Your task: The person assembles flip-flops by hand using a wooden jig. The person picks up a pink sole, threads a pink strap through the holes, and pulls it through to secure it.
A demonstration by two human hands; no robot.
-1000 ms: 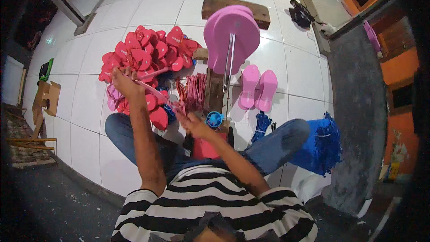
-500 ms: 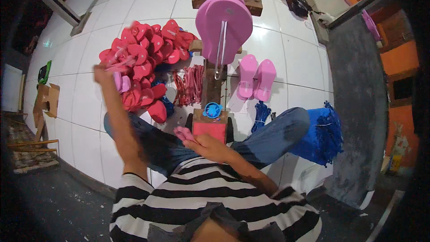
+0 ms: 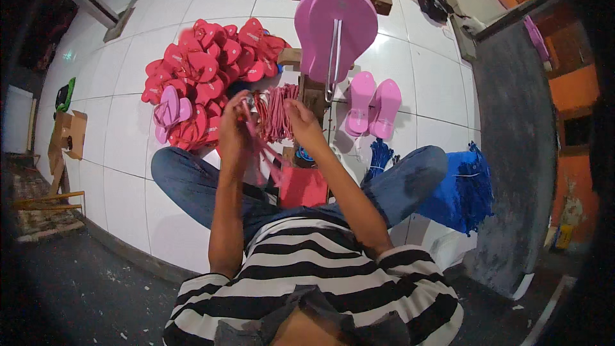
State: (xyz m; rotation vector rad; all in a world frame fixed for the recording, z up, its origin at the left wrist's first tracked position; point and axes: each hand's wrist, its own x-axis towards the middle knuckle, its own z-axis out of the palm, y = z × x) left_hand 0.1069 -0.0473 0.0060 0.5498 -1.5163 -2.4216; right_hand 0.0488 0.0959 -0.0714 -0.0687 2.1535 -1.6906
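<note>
My left hand (image 3: 235, 118) is closed around pink sandal straps (image 3: 266, 161), which dangle below it, smeared by motion. Across a small gap, my right hand (image 3: 303, 122) is beside a bundle of dark pink straps (image 3: 279, 112) on the floor; its fingers are partly hidden, and I cannot make out anything in them. Between my knees is a low wooden stand with a red pad (image 3: 303, 187) and a small blue cup (image 3: 305, 156), partly covered by my right wrist. Pink sandal soles (image 3: 337, 22) sit on the stand's far end, with a pale metal rod against them.
A heap of red flip-flops (image 3: 208, 67) lies left, with pink flip-flops (image 3: 172, 110) on its near side. Two pink sandals (image 3: 373, 104) rest right of the stand. Blue straps (image 3: 380, 157) and a larger blue bundle (image 3: 462, 186) lie by my right knee.
My left hand has come in from the far left, by the red heap, to the middle. My right hand has moved forward from my lap, and the pink straps it held there now hang from my left.
</note>
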